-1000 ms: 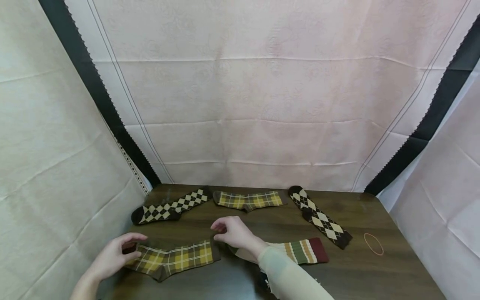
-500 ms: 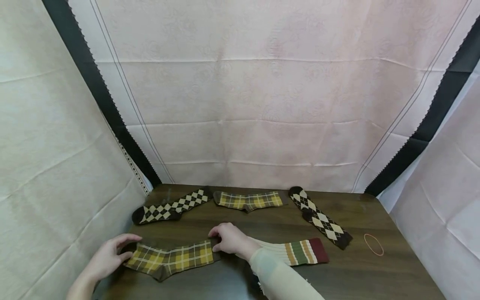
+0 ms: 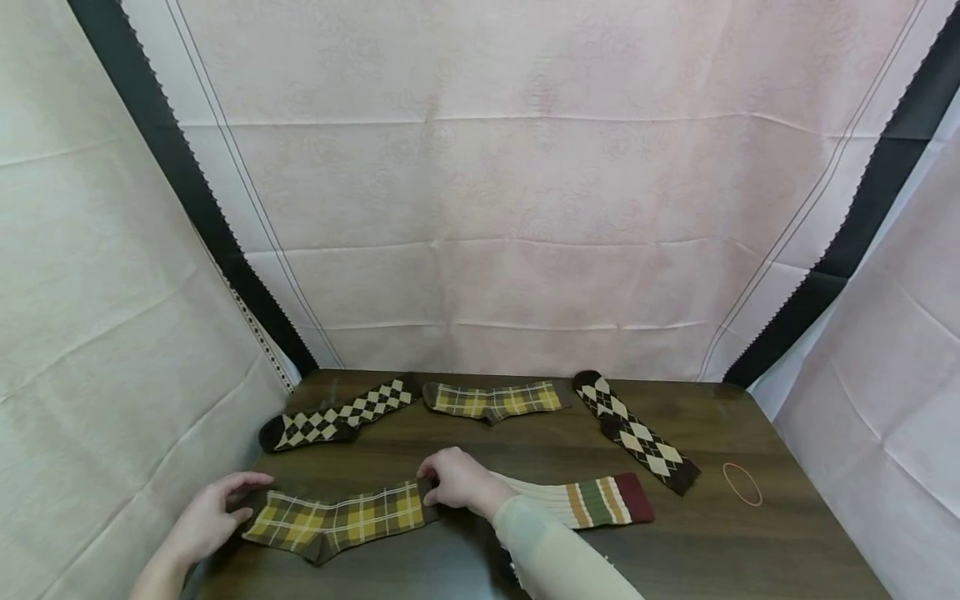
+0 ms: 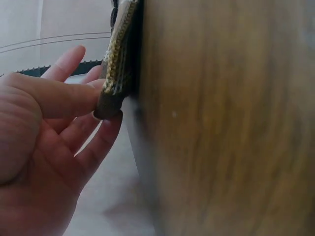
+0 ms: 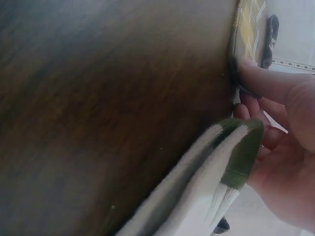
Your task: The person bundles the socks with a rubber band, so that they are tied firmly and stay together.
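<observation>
**Near plaid sock (image 3: 363, 515) pinched at both ends**

Your L hand (image 3: 204, 521) has the dark L end of it btwn thumb and fingers; L wrist cam shows the same grip. Your R hand (image 3: 463, 481) pinches the dark cuff at the other end. Sock lies lengthwise on the near L part of the tabletop (image 3: 765, 554), heel bump toward you.

Tabletop's boxed in by cloth: back panel (image 3: 487, 208), L panel (image 3: 135, 350), R panel (image 3: 885, 375), w/ black strips (image 3: 187, 179) at the back corners. What it carries, far side, L to R: a black-and-cream checked sock (image 3: 341, 416), a 2nd plaid sock (image 3: 495, 401), an argyle sock (image 3: 637, 435) slanting toward you. Thin pinkish loop (image 3: 742, 485) lies R of the argyle sock's near end, bare wood showing thru it.

Striped sock (image 3: 592, 503) is just R of your R hand, partly covered by your forearm: cream, tan & green bands, maroon end. R wrist cam has a green part of it right by your palm; can't tell if they touch. Dark item (image 3: 507, 567) pokes out by your sleeve (image 3: 566, 554), mostly hidden, can't ID.
</observation>
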Action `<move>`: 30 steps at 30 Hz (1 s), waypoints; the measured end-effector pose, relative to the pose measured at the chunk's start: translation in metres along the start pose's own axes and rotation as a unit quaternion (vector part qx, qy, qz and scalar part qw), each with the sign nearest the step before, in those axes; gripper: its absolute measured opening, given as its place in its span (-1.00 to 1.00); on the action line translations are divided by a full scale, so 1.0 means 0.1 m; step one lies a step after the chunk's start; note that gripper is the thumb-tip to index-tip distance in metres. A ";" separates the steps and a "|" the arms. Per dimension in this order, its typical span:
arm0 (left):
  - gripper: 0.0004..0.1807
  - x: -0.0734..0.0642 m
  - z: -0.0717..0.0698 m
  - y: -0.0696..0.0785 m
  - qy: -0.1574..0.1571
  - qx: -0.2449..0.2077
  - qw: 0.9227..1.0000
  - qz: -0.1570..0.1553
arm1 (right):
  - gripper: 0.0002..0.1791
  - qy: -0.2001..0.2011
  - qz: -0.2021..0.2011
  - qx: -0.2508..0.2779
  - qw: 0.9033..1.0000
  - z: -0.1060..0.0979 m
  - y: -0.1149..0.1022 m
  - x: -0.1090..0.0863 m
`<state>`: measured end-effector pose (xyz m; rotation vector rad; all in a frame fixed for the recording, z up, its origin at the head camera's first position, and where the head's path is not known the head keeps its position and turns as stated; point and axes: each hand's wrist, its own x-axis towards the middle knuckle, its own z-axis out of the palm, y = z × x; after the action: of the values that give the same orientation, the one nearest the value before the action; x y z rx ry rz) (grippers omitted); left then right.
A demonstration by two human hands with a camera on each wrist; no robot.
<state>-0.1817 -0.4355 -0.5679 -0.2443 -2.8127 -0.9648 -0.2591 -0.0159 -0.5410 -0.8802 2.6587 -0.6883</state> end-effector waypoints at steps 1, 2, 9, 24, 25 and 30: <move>-0.40 0.00 0.00 -0.01 0.001 -0.005 1.000 -0.006 | -0.62 0.000 0.003 0.000 1.000 0.00 -0.01 -0.01; -0.41 -0.01 -0.01 -0.02 0.000 -0.010 1.000 -0.015 | -0.63 0.000 0.005 0.001 1.000 0.00 -0.01 -0.01; -0.45 -0.03 -0.07 -0.06 -0.015 -0.024 0.997 -0.067 | -0.69 0.003 0.003 0.001 1.000 0.02 0.00 -0.02; -0.52 -0.02 -0.11 -0.05 -0.025 -0.041 0.993 -0.112 | -0.77 0.000 -0.012 0.006 1.000 0.03 0.04 0.00; -0.54 -0.03 -0.11 -0.05 -0.022 -0.040 0.993 -0.111 | -0.77 -0.002 -0.012 0.006 1.000 0.03 0.04 0.00; -0.68 -0.04 -0.12 -0.03 -0.017 -0.044 0.993 -0.107 | -0.78 -0.007 -0.011 0.009 1.000 0.01 0.03 -0.01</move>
<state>-0.1773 -0.4458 -0.5611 0.0310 -2.8754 -1.1389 -0.2592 -0.0138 -0.5436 -0.9070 2.6298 -0.7077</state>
